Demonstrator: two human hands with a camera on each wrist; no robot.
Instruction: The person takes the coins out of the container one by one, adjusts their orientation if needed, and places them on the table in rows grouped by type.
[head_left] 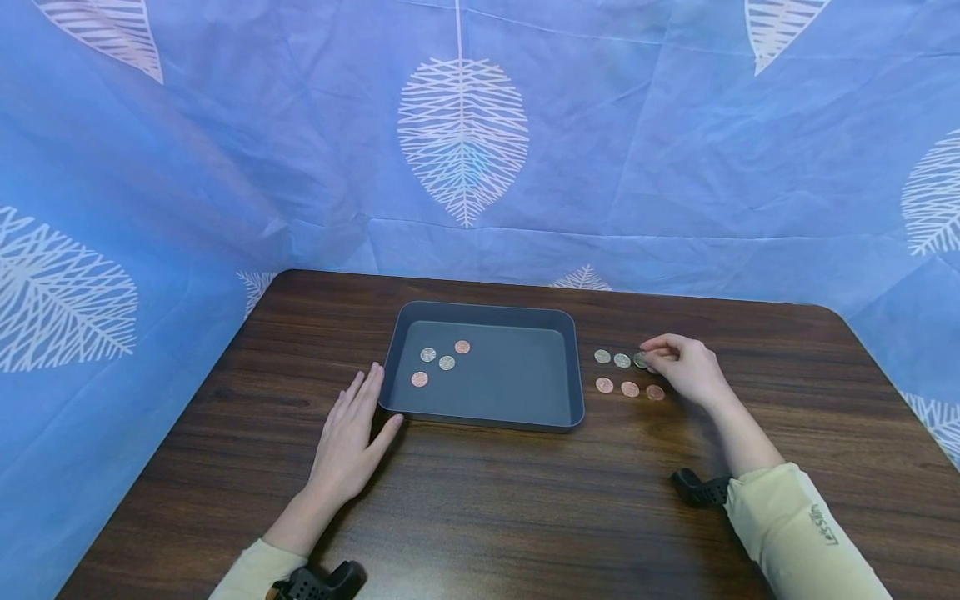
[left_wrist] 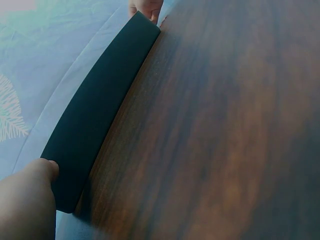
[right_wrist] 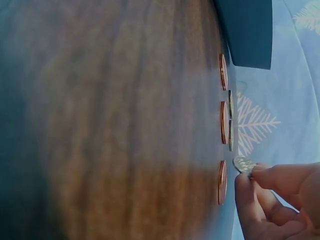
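Observation:
My right hand [head_left: 686,367] pinches a silver coin [right_wrist: 243,164] between thumb and fingertips, at the right end of a row of silver coins [head_left: 622,360]. Closer to me runs a row of copper coins [head_left: 630,389]. Left of these rows stands a dark grey tray [head_left: 510,400] with two silver coins [head_left: 437,358] and two copper coins, one of them a copper coin [head_left: 462,347] toward the back, lying in its left half. My left hand [head_left: 348,446] rests at the tray's front left corner, fingers straight along its left side and thumb at the front wall.
The dark wooden table [head_left: 480,500] has rounded far corners. A blue cloth [head_left: 330,125] with white leaf prints hangs behind and to the sides. Black wrist cameras [head_left: 701,488] sit at both sleeves.

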